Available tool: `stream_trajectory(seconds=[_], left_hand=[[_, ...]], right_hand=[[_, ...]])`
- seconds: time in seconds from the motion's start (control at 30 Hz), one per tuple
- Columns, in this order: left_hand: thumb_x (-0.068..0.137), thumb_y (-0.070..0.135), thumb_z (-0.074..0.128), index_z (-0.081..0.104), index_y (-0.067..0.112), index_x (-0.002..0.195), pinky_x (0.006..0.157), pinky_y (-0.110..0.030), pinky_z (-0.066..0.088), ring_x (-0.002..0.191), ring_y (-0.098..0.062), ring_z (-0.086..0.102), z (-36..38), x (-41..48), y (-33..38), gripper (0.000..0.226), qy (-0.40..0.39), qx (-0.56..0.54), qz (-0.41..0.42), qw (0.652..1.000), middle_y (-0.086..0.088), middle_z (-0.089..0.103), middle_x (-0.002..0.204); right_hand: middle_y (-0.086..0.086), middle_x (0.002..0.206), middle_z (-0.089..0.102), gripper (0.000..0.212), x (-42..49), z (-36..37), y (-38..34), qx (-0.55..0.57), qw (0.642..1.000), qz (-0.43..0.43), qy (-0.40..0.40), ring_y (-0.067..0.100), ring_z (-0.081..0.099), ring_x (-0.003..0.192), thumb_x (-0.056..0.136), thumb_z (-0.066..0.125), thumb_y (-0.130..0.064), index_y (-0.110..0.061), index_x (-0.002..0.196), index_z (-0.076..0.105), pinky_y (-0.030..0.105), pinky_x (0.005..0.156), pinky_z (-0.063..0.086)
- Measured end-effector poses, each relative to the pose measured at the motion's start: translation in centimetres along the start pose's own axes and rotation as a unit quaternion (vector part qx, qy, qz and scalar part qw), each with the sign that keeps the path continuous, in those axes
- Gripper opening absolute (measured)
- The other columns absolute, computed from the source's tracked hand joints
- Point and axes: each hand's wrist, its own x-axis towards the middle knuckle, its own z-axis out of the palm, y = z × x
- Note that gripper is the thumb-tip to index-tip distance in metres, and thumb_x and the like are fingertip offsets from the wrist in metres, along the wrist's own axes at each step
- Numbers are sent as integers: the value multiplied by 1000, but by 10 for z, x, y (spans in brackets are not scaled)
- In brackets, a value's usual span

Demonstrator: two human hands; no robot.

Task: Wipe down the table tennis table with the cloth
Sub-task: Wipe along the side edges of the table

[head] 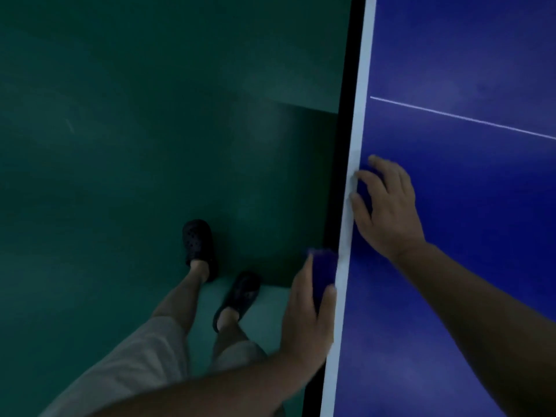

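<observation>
i stand beside the blue surface [466, 266], which fills the right side of what i see. a wide white stripe [359, 115] runs along its side, and a black rim [346, 115] runs just outside the stripe. a thin white line [463, 117] crosses the blue top farther away. my left grip [307, 308] is down at the side of the surface, with its fingers curled round the cloth [322, 278]. the cloth is dark blue and looks blurry, so i cannot tell how it is folded. it sits against the black rim, just beside the white stripe. my right grip [388, 209] lies on top of the surface, farther along than the left one. its fingers are spread and a little bent, and it holds nothing. its fingertips reach the white stripe, and the rest of it is over the blue part. the two grips are near each other but do not touch. on the left is the green floor [120, 145], with a darker patch next to the black rim. my bare legs come down to two black shoes [199, 242] with little holes in them. i have light shorts [135, 356] on.
</observation>
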Motion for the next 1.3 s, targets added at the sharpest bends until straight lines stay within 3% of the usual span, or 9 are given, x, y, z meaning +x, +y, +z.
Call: stream_trajectory(seconds=[0.17,0.3,0.43,0.6,0.73,0.87,1.03,1.17,1.3], left_hand=[[100,55,42,17,63,147,89,2,32,120,21,39,-4,57,29,53,-37,-31,-20,999,32,39,139],[102,53,40,17,44,154,94,-27,44,119,-4,50,-2,180,90,58,-12,-4,17,1000,8,43,145],[103,51,38,13,40,157,96,-43,50,120,-19,52,-4,248,113,60,-40,8,44,998,0,42,147],[103,51,41,16,45,155,96,-35,51,120,-1,49,-7,189,79,58,-57,-26,32,998,14,43,142],[94,68,36,3,69,145,101,-23,45,128,11,38,-9,118,56,61,-66,-24,-20,997,22,29,154],[94,63,37,5,72,141,95,1,30,127,20,32,-3,166,85,58,-42,-27,-50,998,23,29,152],[99,46,45,28,27,155,101,-22,40,128,-11,48,3,323,146,61,16,-3,8,1000,1,43,149],[101,42,44,26,29,156,99,-32,47,125,-14,50,5,379,173,59,18,4,41,999,1,43,149],[101,49,40,23,35,156,108,-30,41,135,-6,42,4,315,145,59,0,1,38,999,6,39,153]], right_hand=[[15,158,37,49,84,3,18,-33,999,-18,-39,36,28,149,104,41,-32,-5,144,49,53,123,19],[15,161,32,50,149,5,32,-35,998,-38,-29,35,24,150,105,35,-35,-7,145,47,53,123,19],[12,166,20,58,214,5,53,-43,998,47,-17,33,13,154,104,28,-40,-9,153,34,50,125,10],[3,167,22,57,225,10,58,-4,995,88,-35,23,12,155,104,31,-37,-15,157,31,42,126,6],[2,166,24,56,226,9,57,-5,995,97,-35,22,13,155,103,33,-34,-14,156,34,43,127,7],[2,165,25,56,226,10,57,-4,995,95,-36,23,13,155,103,32,-35,-14,155,36,42,127,6],[1,166,23,57,228,11,61,-24,994,99,-49,20,9,156,103,31,-36,-15,156,33,44,127,8],[3,166,25,58,228,10,60,-25,994,94,-47,22,11,156,103,30,-36,-13,155,34,45,126,10],[2,166,24,57,230,8,59,-27,993,97,-58,23,11,156,103,29,-37,-13,155,36,45,126,9]])
